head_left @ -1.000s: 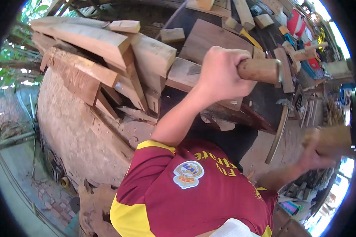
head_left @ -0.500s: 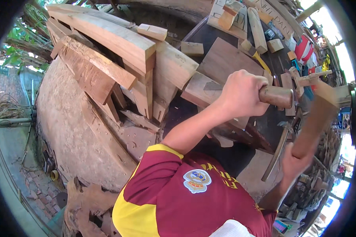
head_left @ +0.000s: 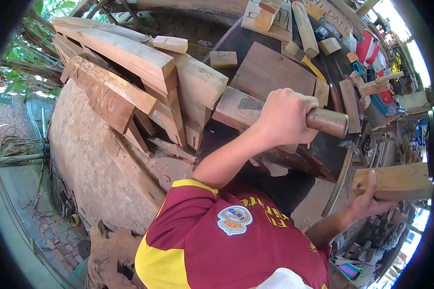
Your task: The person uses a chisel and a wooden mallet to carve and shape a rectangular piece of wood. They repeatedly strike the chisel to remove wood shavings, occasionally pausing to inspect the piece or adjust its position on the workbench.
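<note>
My left hand is a fist around a round wooden handle. The handle's blunt end sticks out to the right; whatever is at its other end is hidden by my hand and forearm. Behind that hand lies a pale wooden board with a dark grey triangular patch on it. Farther right, my right hand grips a thick rectangular wooden block, thumb over its near face and fingers beneath. The block is held level, apart from the handle's end.
Long timber beams are stacked at the left, beside a large pale slab. A flat brown board rests on the dark bench, near a yellow-handled tool. A bar clamp stands between my hands. A gnarled root sits lower left.
The wooden block in my right hand has swung from a blurred, steep tilt near the handle to a level position lower and farther right. My left hand keeps its grip; the view has shifted slightly.
</note>
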`<state>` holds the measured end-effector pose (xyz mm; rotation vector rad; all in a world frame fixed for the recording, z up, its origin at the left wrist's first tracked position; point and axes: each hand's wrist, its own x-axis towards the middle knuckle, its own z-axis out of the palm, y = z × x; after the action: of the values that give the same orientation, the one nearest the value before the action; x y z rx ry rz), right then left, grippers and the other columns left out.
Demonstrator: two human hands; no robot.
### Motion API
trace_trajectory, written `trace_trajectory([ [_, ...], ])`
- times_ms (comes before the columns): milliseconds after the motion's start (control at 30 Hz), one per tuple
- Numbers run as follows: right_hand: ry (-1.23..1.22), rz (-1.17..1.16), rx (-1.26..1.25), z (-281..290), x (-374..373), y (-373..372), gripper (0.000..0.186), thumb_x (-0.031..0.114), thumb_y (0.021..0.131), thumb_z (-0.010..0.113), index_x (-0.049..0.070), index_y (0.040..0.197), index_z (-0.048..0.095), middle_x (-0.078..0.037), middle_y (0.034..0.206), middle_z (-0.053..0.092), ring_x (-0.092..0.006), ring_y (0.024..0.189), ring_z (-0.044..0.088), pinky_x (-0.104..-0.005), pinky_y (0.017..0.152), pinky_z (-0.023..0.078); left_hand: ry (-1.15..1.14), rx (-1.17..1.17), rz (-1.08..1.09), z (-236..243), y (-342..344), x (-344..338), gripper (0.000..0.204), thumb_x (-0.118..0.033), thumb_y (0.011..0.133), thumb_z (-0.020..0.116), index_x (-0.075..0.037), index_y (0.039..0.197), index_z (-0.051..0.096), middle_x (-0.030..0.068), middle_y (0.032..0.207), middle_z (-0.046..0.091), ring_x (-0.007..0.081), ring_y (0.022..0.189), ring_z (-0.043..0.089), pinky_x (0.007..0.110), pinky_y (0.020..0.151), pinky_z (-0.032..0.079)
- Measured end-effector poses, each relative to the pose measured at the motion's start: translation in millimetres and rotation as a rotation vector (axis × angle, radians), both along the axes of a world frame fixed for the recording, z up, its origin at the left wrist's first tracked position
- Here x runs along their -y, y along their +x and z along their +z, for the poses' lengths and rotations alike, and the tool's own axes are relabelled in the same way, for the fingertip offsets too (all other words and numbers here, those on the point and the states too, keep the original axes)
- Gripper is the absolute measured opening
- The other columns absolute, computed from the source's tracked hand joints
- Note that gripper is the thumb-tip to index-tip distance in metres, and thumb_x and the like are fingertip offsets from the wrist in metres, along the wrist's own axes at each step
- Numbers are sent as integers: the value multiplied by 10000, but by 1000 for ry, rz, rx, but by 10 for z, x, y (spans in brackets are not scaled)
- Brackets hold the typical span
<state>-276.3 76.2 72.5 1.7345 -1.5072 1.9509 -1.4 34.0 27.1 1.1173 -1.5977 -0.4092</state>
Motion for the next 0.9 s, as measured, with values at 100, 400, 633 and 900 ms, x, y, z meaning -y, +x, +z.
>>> trace_trajectory([
  [100, -15, -148, -75, 88, -49, -216, 776, 40, 676, 832, -79, 1322, 418, -204, 1220, 548, -273, 1032, 600, -381, 884, 548, 6, 39, -17, -15, -10, -36, 197, -133, 510, 682, -61, 637, 550, 154, 608, 559, 374, 615, 592, 415, 545, 460],
  [400, -194, -78, 189, 114, -213, -196, 863, -7, 669, 809, 41, 1400, 353, -197, 1289, 522, -325, 1107, 577, -469, 847, 580, -24, 43, 6, -33, -33, -40, 211, -138, 490, 683, -59, 621, 537, 155, 587, 534, 374, 590, 573, 409, 525, 447],
  [633, -28, -461, -363, 124, -337, -451, 686, 79, 738, 773, 67, 1348, 458, -197, 1278, 510, -327, 1127, 564, -452, 847, 567, -58, -28, -2, -17, 17, -38, 221, -125, 492, 670, -45, 619, 509, 168, 594, 503, 392, 585, 536, 395, 511, 423],
  [900, 169, -58, -555, -489, -206, 103, 731, 107, 727, 790, 17, 1360, 435, -213, 1251, 540, -296, 1143, 569, -425, 914, 502, -45, 76, 24, -57, -35, -30, 204, -168, 510, 686, -80, 609, 530, 142, 581, 540, 375, 589, 575, 427, 533, 452],
])
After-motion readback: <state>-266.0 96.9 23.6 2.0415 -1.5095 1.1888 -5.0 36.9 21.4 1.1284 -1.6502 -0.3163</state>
